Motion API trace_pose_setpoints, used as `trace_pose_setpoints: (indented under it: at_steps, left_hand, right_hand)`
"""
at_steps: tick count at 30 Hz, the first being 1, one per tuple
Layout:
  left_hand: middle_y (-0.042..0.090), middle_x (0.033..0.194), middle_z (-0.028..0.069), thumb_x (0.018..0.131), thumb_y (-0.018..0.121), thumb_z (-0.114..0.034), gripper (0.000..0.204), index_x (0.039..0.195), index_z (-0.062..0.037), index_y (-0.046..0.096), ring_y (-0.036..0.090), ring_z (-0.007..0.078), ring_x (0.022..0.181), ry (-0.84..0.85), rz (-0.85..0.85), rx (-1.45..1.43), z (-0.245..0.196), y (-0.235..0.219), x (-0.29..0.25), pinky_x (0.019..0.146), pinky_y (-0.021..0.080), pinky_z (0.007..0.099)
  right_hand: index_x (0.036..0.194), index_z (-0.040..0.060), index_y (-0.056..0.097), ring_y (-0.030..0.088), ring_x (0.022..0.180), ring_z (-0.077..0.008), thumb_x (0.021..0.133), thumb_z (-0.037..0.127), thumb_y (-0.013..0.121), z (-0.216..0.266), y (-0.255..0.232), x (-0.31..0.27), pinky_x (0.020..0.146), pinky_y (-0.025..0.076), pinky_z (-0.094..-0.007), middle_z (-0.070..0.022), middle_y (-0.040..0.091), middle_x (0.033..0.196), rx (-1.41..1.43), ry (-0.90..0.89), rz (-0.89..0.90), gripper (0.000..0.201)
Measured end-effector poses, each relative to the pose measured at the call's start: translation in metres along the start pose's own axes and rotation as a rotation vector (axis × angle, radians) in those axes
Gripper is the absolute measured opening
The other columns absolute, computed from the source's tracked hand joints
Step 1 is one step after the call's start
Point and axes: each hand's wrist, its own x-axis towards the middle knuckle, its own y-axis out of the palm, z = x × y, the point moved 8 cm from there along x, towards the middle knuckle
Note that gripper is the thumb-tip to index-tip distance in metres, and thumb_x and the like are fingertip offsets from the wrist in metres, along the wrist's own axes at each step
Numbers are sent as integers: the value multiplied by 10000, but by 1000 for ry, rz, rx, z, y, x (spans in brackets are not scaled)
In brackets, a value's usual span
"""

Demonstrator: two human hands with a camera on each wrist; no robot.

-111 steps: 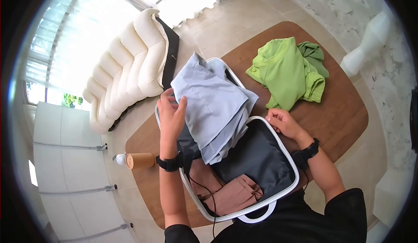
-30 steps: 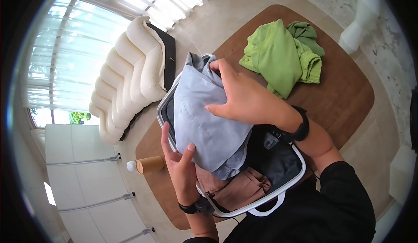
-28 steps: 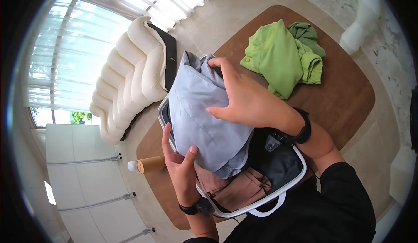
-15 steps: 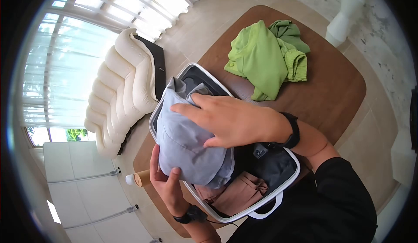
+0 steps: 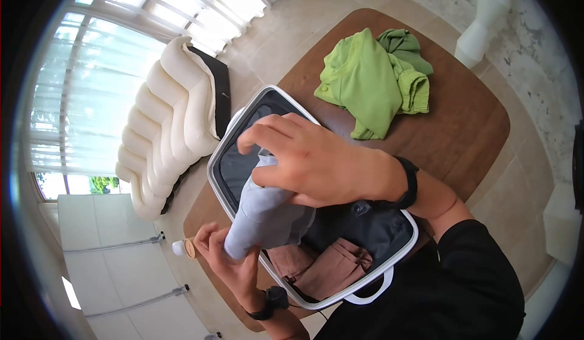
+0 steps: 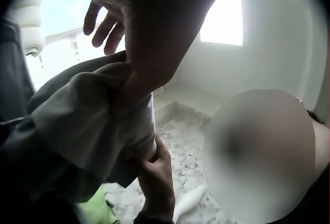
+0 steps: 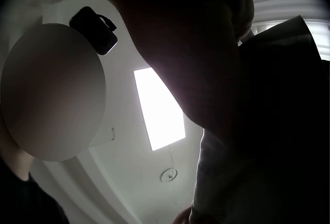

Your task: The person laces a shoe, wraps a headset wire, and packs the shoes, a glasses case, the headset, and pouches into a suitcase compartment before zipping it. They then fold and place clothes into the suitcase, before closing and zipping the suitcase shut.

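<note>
A pale blue garment [image 5: 261, 215], bunched into a narrow fold, is held up over the open suitcase [image 5: 415, 233] in the head view. My right hand [image 5: 319, 160] grips its upper end, thumb and bent fingers around the cloth. The lower left end sits between the thumb and fingers of my left hand [image 5: 231, 267]. In the left wrist view the garment [image 6: 87, 126] hangs in loose folds, with my left hand [image 6: 149, 33] at its top and my right hand [image 6: 157, 177] at its lower edge. Dusty-pink folded clothes [image 5: 337, 270] lie in the near part of the suitcase.
The suitcase rests on a brown table [image 5: 468, 115]. Beyond it lies a heap of green clothes [image 5: 371, 84]. A tan cylindrical container [image 5: 190, 248] is near the table's left edge, partly behind my left hand. A cream sofa [image 5: 164, 121] stands at the left.
The garment went from spread wide over the suitcase to a narrow bunch, baring the far dark lining. My right hand came across onto it; its fingers have bent round the cloth since half a second ago.
</note>
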Motion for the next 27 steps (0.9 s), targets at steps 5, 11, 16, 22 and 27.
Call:
trace_pose_setpoints:
  at_steps: [5, 11, 16, 22, 27]
  left_hand:
    - [609, 1026, 97, 690, 917, -283, 595, 1075, 4, 566, 604, 217, 1011, -124, -35, -819, 1, 1, -8, 972, 458, 381]
    - [621, 1046, 51, 847, 850, -305, 542, 1187, 6, 564, 590, 139, 983, -417, 38, -972, -12, 31, -38, 928, 465, 293]
    - [577, 1215, 66, 974, 746, -158, 445, 1325, -8, 517, 558, 130, 1080, -593, 174, -1025, -15, 74, -80, 955, 472, 294]
    - [447, 1414, 231, 945, 779, -267, 865, 1586, -2, 262, 534, 275, 1210, -354, 399, -572, -31, 112, -128, 985, 489, 379]
    - [404, 1528, 227, 912, 781, -192, 560, 1422, -71, 585, 510, 442, 1332, -76, 386, -318, -64, 80, -147, 1112, 440, 494]
  right_hand:
    - [1018, 36, 611, 699, 861, -346, 747, 163, 834, -10, 24, -11, 721, 535, -411, -159, 672, 897, 480, 111, 368, 374]
    - [1042, -3, 603, 712, 717, -349, 797, 244, 844, -19, 16, -25, 625, 526, -422, -181, 675, 705, 568, 327, 539, 424]
    - [1238, 13, 542, 666, 1038, -399, 823, 270, 858, -11, 15, -79, 895, 513, -426, -177, 682, 1125, 421, 597, 736, 581]
    - [1263, 23, 550, 660, 1062, -429, 825, 216, 853, 16, 5, -159, 924, 536, -446, -191, 579, 1282, 168, 660, 655, 567]
    - [1240, 15, 555, 692, 962, -429, 841, 98, 805, 43, 3, -169, 829, 594, -472, -220, 476, 1386, -61, 628, 688, 479]
